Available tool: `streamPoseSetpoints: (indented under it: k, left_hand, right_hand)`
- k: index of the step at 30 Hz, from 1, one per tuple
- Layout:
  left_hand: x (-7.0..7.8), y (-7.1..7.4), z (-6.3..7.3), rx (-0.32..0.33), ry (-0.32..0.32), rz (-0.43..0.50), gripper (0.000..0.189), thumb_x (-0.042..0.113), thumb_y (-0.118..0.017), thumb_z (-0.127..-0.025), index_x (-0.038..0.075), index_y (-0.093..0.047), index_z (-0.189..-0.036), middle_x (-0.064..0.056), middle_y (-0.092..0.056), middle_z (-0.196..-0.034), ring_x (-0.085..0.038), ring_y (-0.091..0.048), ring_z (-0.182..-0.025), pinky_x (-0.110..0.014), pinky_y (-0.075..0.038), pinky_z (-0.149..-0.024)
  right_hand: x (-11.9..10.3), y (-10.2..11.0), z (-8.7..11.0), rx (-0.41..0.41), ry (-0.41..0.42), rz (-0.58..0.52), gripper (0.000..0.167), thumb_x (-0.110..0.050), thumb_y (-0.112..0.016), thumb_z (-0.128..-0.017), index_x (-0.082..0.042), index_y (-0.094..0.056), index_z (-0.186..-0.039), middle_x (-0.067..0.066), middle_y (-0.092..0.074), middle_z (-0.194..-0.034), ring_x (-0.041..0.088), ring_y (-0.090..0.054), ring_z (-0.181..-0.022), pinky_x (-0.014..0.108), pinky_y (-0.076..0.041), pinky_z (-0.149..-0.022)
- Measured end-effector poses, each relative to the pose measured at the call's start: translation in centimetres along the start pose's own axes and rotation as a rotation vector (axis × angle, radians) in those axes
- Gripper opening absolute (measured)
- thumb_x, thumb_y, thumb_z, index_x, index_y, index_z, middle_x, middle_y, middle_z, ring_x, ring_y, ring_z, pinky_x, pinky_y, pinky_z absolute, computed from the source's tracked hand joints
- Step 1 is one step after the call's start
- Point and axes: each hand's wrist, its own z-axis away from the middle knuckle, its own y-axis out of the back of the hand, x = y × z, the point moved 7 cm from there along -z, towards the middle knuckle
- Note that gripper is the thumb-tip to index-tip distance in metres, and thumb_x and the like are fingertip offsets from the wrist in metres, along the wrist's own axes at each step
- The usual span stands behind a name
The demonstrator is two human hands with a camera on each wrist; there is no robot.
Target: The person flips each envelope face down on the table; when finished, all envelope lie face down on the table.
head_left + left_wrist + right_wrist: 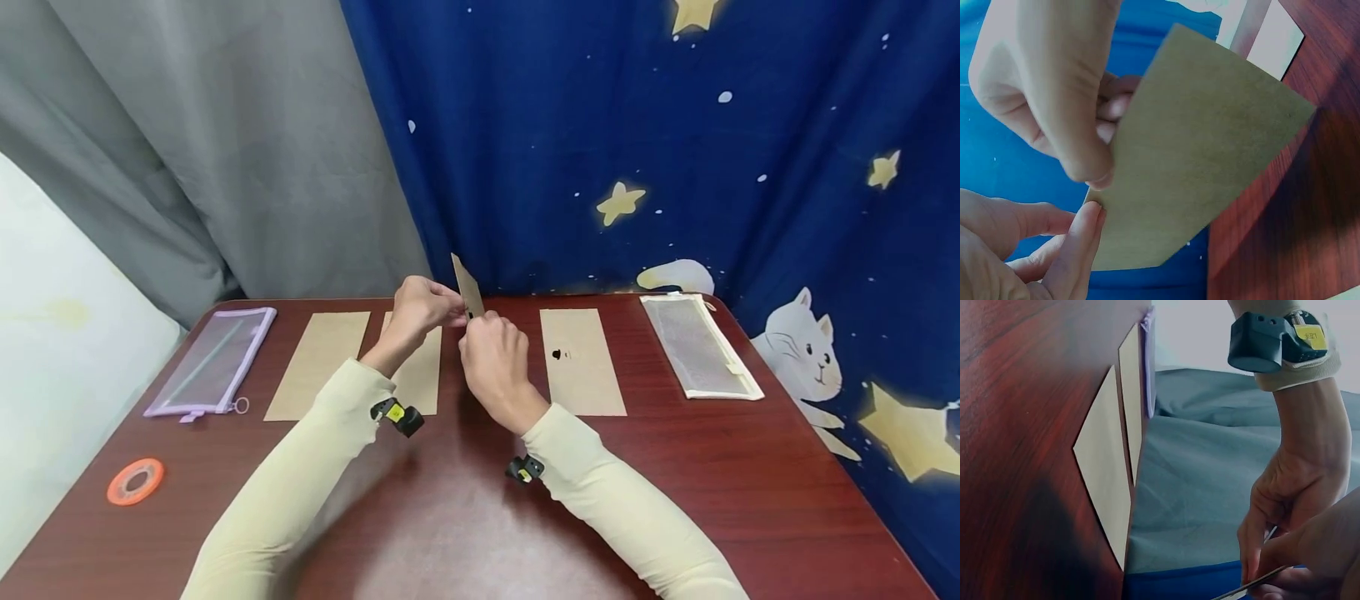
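Note:
A brown kraft-paper piece (1197,144) is held up on edge over the far side of the table, almost edge-on in the head view. My left hand (423,310) pinches its near edge between thumb and fingers. Close beside it, my right hand (495,357) grips the same edge, thumb on the broad face and the other fingers bent behind. In the left wrist view, the right hand (1047,81) is above the left hand (1029,244). A small dark mark shows on the piece by the fingers in the head view.
Two plain kraft pieces (318,367) (420,375) lie left of centre, one partly behind the left arm. A printed one (583,375) lies right. Purple-trimmed (258,333) and cream-trimmed (720,394) mesh pouches flank them. An orange ring (120,490) is front left; curtains hang behind.

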Motion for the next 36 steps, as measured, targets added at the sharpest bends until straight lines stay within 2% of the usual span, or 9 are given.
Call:
streamPoseSetpoints:
  k: [4, 8, 11, 14, 17, 23, 28, 32, 36]
  left_hand:
    - [0.4, 0.1, 0.2, 0.018, -0.042, -0.042, 0.016, 0.012, -0.073, -0.09, -0.003, -0.078, -0.094, -0.016, -0.078, -0.088, -0.024, -0.078, -0.079, -0.024, -0.063, -0.066]
    - [-0.5, 0.3, 0.0, 0.013, -0.016, 0.011, 0.036, 0.03, -0.068, -0.098, -0.005, -0.075, -0.104, -0.016, -0.077, -0.089, -0.016, -0.076, -0.069, -0.023, -0.062, -0.067]
    - [-2.6, -0.1, -1.0, -0.039, 0.089, 0.148, 0.047, 0.033, -0.056, -0.104, -0.01, -0.066, -0.119, -0.022, -0.073, -0.103, -0.01, -0.073, -0.065, -0.024, -0.063, -0.072]
    - [-5.2, -1.1, -1.8, -0.11, 0.219, 0.285, 0.049, 0.029, -0.046, -0.109, -0.013, -0.056, -0.132, -0.027, -0.066, -0.121, -0.011, -0.072, -0.069, -0.031, -0.062, -0.088]
    - [-6.9, -2.0, -2.1, -0.151, 0.288, 0.364, 0.044, 0.024, -0.042, -0.11, -0.012, -0.055, -0.131, -0.026, -0.065, -0.121, -0.015, -0.072, -0.072, -0.04, -0.056, -0.1]
    - [-7.4, -3.0, -1.8, -0.179, 0.294, 0.417, 0.027, 0.014, -0.046, -0.108, -0.008, -0.062, -0.111, -0.012, -0.069, -0.085, -0.015, -0.071, -0.068, -0.043, -0.054, -0.102]
    - [-7.6, -2.6, -1.7, -0.156, 0.294, 0.407, 0.029, 0.003, -0.048, -0.105, -0.01, -0.059, -0.129, -0.011, -0.066, -0.089, -0.013, -0.069, -0.069, -0.039, -0.057, -0.1]
    - [-7.6, -2.0, -1.5, -0.137, 0.277, 0.404, 0.034, -0.007, -0.049, -0.101, -0.01, -0.057, -0.133, -0.007, -0.064, -0.086, -0.012, -0.066, -0.073, -0.038, -0.054, -0.104]
    - [-7.4, -1.5, -1.2, -0.118, 0.248, 0.377, 0.035, -0.01, -0.053, -0.098, -0.009, -0.059, -0.133, -0.004, -0.065, -0.084, -0.008, -0.065, -0.073, -0.03, -0.058, -0.097]
  right_hand:
    - [0.1, 0.1, -0.3, 0.024, -0.006, -0.007, 0.017, -0.011, -0.069, -0.084, -0.006, -0.071, -0.068, 0.009, -0.064, -0.071, 0.029, -0.067, -0.062, 0.041, -0.054, -0.048]
    - [0.7, 0.8, -1.0, 0.016, -0.05, -0.089, 0.022, -0.01, -0.067, -0.085, -0.007, -0.066, -0.063, 0.009, -0.064, -0.069, 0.031, -0.066, -0.061, 0.043, -0.053, -0.048]
    - [1.2, 1.5, -1.5, 0.023, -0.088, -0.165, 0.026, -0.009, -0.066, -0.084, -0.009, -0.062, -0.058, 0.009, -0.062, -0.066, 0.033, -0.065, -0.06, 0.044, -0.052, -0.049]
    - [1.3, 1.8, -1.8, 0.01, -0.104, -0.213, 0.026, -0.008, -0.065, -0.083, -0.011, -0.061, -0.057, 0.008, -0.061, -0.065, 0.033, -0.064, -0.059, 0.044, -0.052, -0.05]
    - [1.1, 1.7, -1.8, -0.018, -0.117, -0.237, 0.027, -0.008, -0.065, -0.082, -0.013, -0.06, -0.056, 0.007, -0.062, -0.065, 0.031, -0.066, -0.059, 0.043, -0.052, -0.049]
    - [1.2, 1.5, -1.6, -0.043, -0.173, -0.277, 0.03, -0.014, -0.074, -0.084, -0.017, -0.064, -0.056, 0.004, -0.069, -0.069, 0.031, -0.071, -0.068, 0.041, -0.054, -0.053]
    - [2.3, 1.5, -1.6, -0.05, -0.219, -0.37, 0.024, -0.012, -0.068, -0.089, -0.013, -0.074, -0.066, 0.004, -0.071, -0.071, 0.025, -0.067, -0.065, 0.035, -0.051, -0.053]
    - [4.1, 1.3, -1.8, -0.068, -0.275, -0.484, 0.011, -0.014, -0.073, -0.092, -0.01, -0.083, -0.089, 0.007, -0.079, -0.085, 0.022, -0.068, -0.067, 0.029, -0.047, -0.053]
    - [5.9, 1.0, -1.9, -0.114, -0.303, -0.546, 0.018, -0.011, -0.074, -0.091, -0.007, -0.08, -0.108, 0.011, -0.079, -0.095, 0.023, -0.072, -0.076, 0.028, -0.051, -0.058]
